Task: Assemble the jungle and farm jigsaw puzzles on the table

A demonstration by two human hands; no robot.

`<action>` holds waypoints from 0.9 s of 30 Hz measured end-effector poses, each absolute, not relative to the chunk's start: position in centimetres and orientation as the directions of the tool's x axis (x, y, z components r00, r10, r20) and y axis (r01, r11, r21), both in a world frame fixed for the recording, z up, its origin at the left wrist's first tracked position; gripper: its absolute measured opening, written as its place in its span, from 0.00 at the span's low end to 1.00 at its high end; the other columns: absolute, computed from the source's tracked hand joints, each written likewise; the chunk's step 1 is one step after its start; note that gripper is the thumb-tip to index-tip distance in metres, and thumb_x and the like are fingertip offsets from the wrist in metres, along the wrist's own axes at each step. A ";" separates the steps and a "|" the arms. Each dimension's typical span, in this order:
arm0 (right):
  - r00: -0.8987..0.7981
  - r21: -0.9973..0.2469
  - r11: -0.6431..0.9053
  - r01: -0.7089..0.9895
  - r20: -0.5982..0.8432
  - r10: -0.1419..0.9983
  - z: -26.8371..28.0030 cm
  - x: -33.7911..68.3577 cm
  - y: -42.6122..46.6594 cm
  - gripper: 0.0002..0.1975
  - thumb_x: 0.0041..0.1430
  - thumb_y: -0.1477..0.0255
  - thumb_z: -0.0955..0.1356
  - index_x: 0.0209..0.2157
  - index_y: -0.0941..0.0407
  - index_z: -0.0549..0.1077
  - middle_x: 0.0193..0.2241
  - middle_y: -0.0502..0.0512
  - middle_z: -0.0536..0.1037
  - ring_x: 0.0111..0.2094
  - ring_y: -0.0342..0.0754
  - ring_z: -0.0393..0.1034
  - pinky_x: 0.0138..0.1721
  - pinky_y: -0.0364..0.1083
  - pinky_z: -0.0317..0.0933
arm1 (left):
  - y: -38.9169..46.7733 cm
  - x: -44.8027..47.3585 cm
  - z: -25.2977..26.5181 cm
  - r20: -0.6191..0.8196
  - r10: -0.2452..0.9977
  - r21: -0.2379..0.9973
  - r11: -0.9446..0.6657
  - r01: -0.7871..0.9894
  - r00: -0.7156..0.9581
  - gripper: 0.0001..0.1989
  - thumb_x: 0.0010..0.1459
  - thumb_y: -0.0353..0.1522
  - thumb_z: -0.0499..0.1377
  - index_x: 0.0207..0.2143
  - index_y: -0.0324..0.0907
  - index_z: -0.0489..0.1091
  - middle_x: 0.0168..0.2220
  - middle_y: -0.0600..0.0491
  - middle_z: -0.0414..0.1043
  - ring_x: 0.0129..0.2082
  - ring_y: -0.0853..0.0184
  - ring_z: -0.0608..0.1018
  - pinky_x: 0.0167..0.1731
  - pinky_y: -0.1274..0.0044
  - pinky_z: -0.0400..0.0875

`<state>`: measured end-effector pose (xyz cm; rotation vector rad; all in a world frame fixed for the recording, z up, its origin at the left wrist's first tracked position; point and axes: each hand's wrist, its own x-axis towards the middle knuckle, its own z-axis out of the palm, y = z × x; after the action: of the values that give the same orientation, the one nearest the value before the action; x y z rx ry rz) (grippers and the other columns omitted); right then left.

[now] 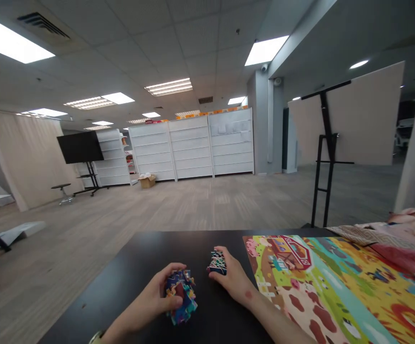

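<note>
My left hand (157, 298) is closed round a stack of colourful jigsaw puzzle pieces (184, 298), mostly blue and purple, with the thumb across its face. To its right, my right hand (234, 274) grips a smaller stack of puzzle pieces (217, 262), seen edge-on, between thumb and fingers. Both stacks are over the black table (150, 253), apart from each other. Whether the right stack touches the tabletop I cannot tell. Right of my right hand lies a bright printed sheet (300, 286) with a barn, a cow and other farm animals.
Folded pinkish cloth (401, 239) lies at the table's right side. Past the table stand a black easel-like stand (324, 177) with a pale board, white shelving (193, 148), a cardboard box (147, 180), a stool (61, 186) and a black screen (80, 147).
</note>
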<state>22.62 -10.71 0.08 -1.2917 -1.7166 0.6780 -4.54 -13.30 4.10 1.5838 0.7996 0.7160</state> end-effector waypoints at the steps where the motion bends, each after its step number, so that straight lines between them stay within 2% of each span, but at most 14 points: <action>1: -0.093 -0.821 0.315 0.476 0.309 0.947 0.0 22.6 -10.7 0.31 0.49 0.71 0.73 0.56 0.54 0.64 0.51 0.58 0.75 0.53 0.55 0.71 0.57 0.51 0.61 | -13.5 -4.9 4.1 -0.018 0.812 0.994 -0.048 0.097 0.583 0.38 0.50 0.44 0.69 0.60 0.43 0.60 0.52 0.45 0.70 0.52 0.52 0.74 0.53 0.66 0.67; 4: -0.095 -0.826 0.319 0.464 0.311 0.945 -0.2 22.4 -10.4 0.31 0.48 0.71 0.74 0.55 0.54 0.66 0.51 0.58 0.75 0.53 0.55 0.70 0.57 0.51 0.60 | -14.2 -5.2 3.7 -0.151 0.830 0.954 -0.019 0.298 0.537 0.39 0.48 0.42 0.70 0.59 0.43 0.62 0.52 0.46 0.71 0.54 0.51 0.73 0.55 0.65 0.66; 8: -0.098 -0.831 0.326 0.451 0.317 0.943 -0.4 22.3 -10.3 0.31 0.48 0.71 0.74 0.55 0.53 0.66 0.51 0.57 0.76 0.53 0.55 0.70 0.57 0.51 0.60 | -14.7 -3.8 3.5 -0.192 0.855 0.786 -0.160 0.597 0.482 0.38 0.44 0.34 0.69 0.59 0.43 0.65 0.56 0.47 0.67 0.56 0.51 0.70 0.58 0.67 0.63; 10: -0.101 -0.832 0.327 0.449 0.316 0.943 -0.3 22.4 -10.5 0.31 0.48 0.71 0.74 0.55 0.53 0.66 0.51 0.56 0.76 0.53 0.55 0.71 0.56 0.51 0.61 | -14.5 -3.0 3.8 -0.210 0.845 0.697 -0.224 0.681 0.492 0.39 0.42 0.34 0.70 0.58 0.44 0.67 0.58 0.48 0.64 0.57 0.51 0.68 0.59 0.67 0.62; 14: -0.104 -0.833 0.325 0.448 0.313 0.944 0.0 22.5 -10.8 0.31 0.47 0.71 0.75 0.55 0.52 0.67 0.50 0.56 0.76 0.52 0.55 0.71 0.56 0.51 0.61 | -13.9 -2.1 4.7 -0.280 0.841 0.552 -0.255 0.794 0.464 0.43 0.38 0.36 0.72 0.60 0.47 0.67 0.52 0.49 0.67 0.55 0.49 0.69 0.57 0.63 0.63; 16: -0.103 -0.835 0.325 0.443 0.313 0.944 0.1 22.5 -10.9 0.31 0.47 0.71 0.75 0.54 0.52 0.67 0.49 0.56 0.76 0.52 0.55 0.71 0.56 0.52 0.61 | -13.8 -2.0 5.2 -0.289 0.842 0.523 -0.260 0.812 0.456 0.45 0.36 0.36 0.74 0.59 0.49 0.67 0.51 0.50 0.68 0.54 0.48 0.69 0.57 0.63 0.64; 19: -0.108 -0.844 0.330 0.424 0.315 0.943 0.1 22.4 -10.9 0.30 0.47 0.72 0.75 0.53 0.53 0.68 0.48 0.56 0.77 0.52 0.56 0.71 0.57 0.52 0.60 | -14.3 -1.6 5.6 -0.253 0.828 0.576 -0.286 0.766 0.500 0.44 0.35 0.33 0.74 0.58 0.49 0.67 0.50 0.52 0.67 0.52 0.51 0.71 0.55 0.66 0.66; 22: -0.099 -0.852 0.339 0.400 0.327 0.940 0.1 22.2 -10.9 0.30 0.47 0.72 0.74 0.53 0.54 0.68 0.51 0.58 0.76 0.54 0.57 0.69 0.58 0.53 0.59 | -14.8 -0.8 5.4 -0.092 0.777 0.682 -0.406 0.608 0.622 0.39 0.43 0.29 0.70 0.60 0.49 0.66 0.52 0.51 0.64 0.54 0.55 0.70 0.58 0.67 0.64; 24: -0.089 -0.857 0.348 0.379 0.341 0.936 0.3 22.1 -11.2 0.28 0.53 0.69 0.72 0.56 0.55 0.66 0.53 0.60 0.74 0.56 0.57 0.68 0.59 0.54 0.57 | -14.7 -0.3 4.6 0.050 0.736 0.702 -0.507 0.500 0.675 0.39 0.49 0.27 0.66 0.63 0.50 0.61 0.60 0.48 0.58 0.61 0.55 0.64 0.65 0.65 0.55; 27: -0.147 -0.866 0.376 0.331 0.346 0.927 0.7 21.9 -11.9 0.23 0.66 0.62 0.63 0.59 0.54 0.64 0.51 0.59 0.76 0.54 0.54 0.71 0.57 0.52 0.61 | -13.5 0.3 2.6 0.175 0.715 0.659 -0.596 0.459 0.677 0.46 0.52 0.28 0.64 0.70 0.52 0.48 0.70 0.46 0.37 0.70 0.51 0.47 0.69 0.59 0.42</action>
<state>21.94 -11.91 0.69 -1.1247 -1.6856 0.7855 0.35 -13.52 2.59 2.3056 0.9009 0.5757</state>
